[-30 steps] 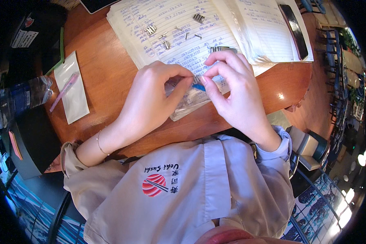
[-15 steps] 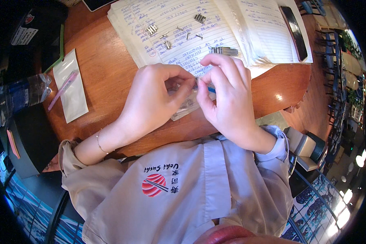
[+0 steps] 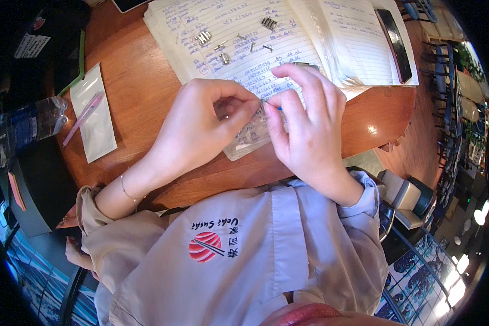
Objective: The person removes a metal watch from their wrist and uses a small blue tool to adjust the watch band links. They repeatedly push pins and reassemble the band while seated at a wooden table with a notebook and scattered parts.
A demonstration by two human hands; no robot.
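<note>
My left hand [image 3: 201, 122] is closed in a pinch, thumb against forefinger, over the near edge of an open notebook [image 3: 358, 54]. Facing it, almost fingertip to fingertip, is my right hand [image 3: 309, 127], with thumb and forefinger curled together. Something small and blue [image 3: 280, 108] shows at the right fingers; what either pinch holds is too small to name. Beyond the hands, small silvery metal links [image 3: 203, 38] lie on the written page, with a darker ribbed metal piece [image 3: 268, 23] and several thin loose bits [image 3: 252, 46]. A clear plastic packet [image 3: 247, 140] lies beneath the hands.
A dark phone [image 3: 394, 46] rests on the notebook's right page. To the left are a white pouch [image 3: 95, 122] with a pink pen [image 3: 83, 119] on it, a clear bottle [image 3: 30, 125] on its side and a black bag [image 3: 43, 38]. The wooden table's edge [image 3: 201, 187] curves before me.
My right hand has shifted slightly right and covers most of the metal piece beside it. Less of the blue thing shows. The left hand keeps its pinch. At the lower left, another person's hand has become visible.
</note>
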